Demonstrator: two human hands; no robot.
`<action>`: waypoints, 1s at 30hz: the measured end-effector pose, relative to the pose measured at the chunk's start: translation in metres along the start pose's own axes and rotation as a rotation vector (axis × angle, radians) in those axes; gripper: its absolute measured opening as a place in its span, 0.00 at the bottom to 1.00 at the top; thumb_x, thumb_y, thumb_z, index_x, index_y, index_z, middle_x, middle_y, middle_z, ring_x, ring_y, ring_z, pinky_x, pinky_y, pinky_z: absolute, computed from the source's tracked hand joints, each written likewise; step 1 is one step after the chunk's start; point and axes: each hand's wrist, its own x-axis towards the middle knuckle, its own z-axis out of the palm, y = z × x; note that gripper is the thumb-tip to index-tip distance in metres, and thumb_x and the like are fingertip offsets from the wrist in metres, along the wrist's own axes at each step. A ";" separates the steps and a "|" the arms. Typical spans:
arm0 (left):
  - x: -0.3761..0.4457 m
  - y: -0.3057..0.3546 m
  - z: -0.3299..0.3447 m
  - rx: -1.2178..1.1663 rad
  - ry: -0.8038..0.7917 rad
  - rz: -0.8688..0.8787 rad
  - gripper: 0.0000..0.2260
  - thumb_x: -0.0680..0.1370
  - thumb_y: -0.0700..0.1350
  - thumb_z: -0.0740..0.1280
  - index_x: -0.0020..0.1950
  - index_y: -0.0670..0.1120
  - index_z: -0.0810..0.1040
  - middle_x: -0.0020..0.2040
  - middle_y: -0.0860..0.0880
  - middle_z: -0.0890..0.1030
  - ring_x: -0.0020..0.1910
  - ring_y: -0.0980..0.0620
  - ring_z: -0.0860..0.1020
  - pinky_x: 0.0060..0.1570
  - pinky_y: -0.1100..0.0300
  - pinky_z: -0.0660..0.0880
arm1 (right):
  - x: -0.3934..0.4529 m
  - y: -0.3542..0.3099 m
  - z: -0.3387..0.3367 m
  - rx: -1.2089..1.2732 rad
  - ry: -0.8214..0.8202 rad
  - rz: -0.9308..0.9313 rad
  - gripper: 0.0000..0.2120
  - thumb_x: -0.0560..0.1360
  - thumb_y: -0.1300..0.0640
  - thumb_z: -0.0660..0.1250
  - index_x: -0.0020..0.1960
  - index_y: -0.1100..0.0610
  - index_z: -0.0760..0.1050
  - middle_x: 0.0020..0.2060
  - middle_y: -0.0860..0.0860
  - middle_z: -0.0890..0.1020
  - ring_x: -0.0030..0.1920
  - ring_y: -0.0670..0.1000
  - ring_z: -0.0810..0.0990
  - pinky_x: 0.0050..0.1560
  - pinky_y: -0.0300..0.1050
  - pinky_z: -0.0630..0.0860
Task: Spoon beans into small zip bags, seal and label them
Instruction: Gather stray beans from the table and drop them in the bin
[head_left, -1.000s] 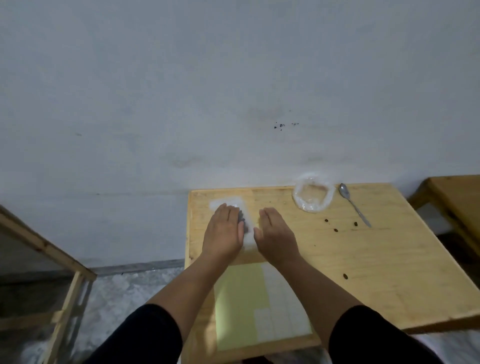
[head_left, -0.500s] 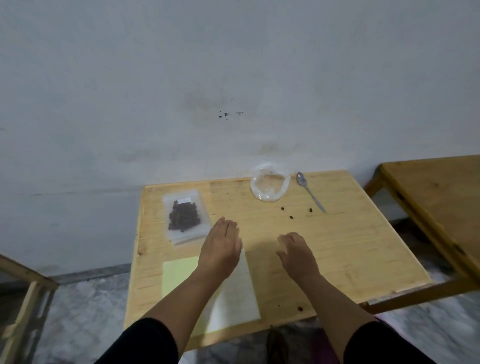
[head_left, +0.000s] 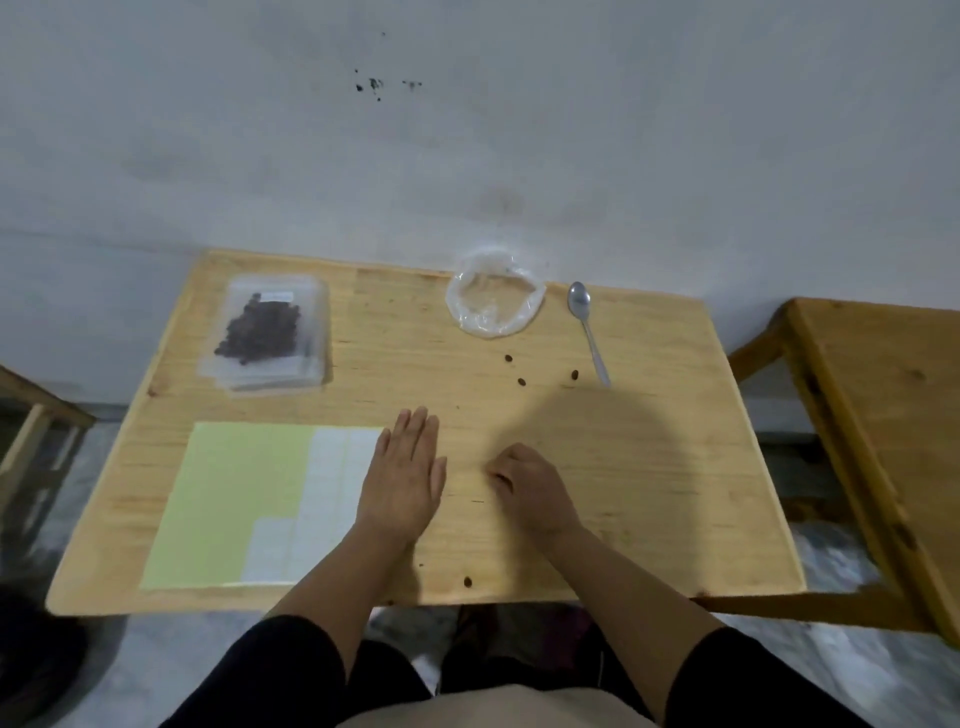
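Both hands pulled back off bean bag (head_left: 267, 332), now labelled at far left of table (head_left: 649, 467). Head view: left hand (head_left: 405, 480) flat, released; right hand (head_left: 530, 488) loosely curled, empty. I'd judge this bag finished; spoon (head_left: 587, 330) idle.

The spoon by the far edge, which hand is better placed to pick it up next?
Probably the right hand. The spoon lies at the table's far right, on that hand's side. The left hand rests flat beside the label sheet and would have to cross over.
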 end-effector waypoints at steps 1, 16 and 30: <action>0.000 0.002 0.001 -0.001 -0.003 -0.014 0.24 0.82 0.49 0.53 0.76 0.42 0.56 0.77 0.45 0.56 0.77 0.47 0.50 0.74 0.54 0.45 | 0.001 0.001 0.000 0.007 0.017 -0.019 0.09 0.75 0.62 0.64 0.51 0.65 0.81 0.48 0.59 0.80 0.50 0.57 0.77 0.52 0.45 0.72; 0.000 0.007 0.002 -0.009 -0.005 -0.039 0.29 0.79 0.53 0.44 0.73 0.38 0.63 0.75 0.40 0.62 0.75 0.42 0.57 0.73 0.46 0.53 | -0.005 0.009 0.002 -0.015 0.088 -0.187 0.05 0.69 0.70 0.68 0.45 0.67 0.80 0.40 0.60 0.81 0.43 0.58 0.80 0.43 0.50 0.79; -0.015 -0.003 0.001 0.072 -0.139 0.170 0.23 0.83 0.50 0.49 0.77 0.43 0.53 0.78 0.45 0.52 0.77 0.47 0.47 0.74 0.50 0.42 | -0.033 -0.015 0.007 0.738 0.231 0.734 0.07 0.71 0.61 0.66 0.41 0.52 0.82 0.39 0.47 0.83 0.39 0.44 0.77 0.37 0.31 0.75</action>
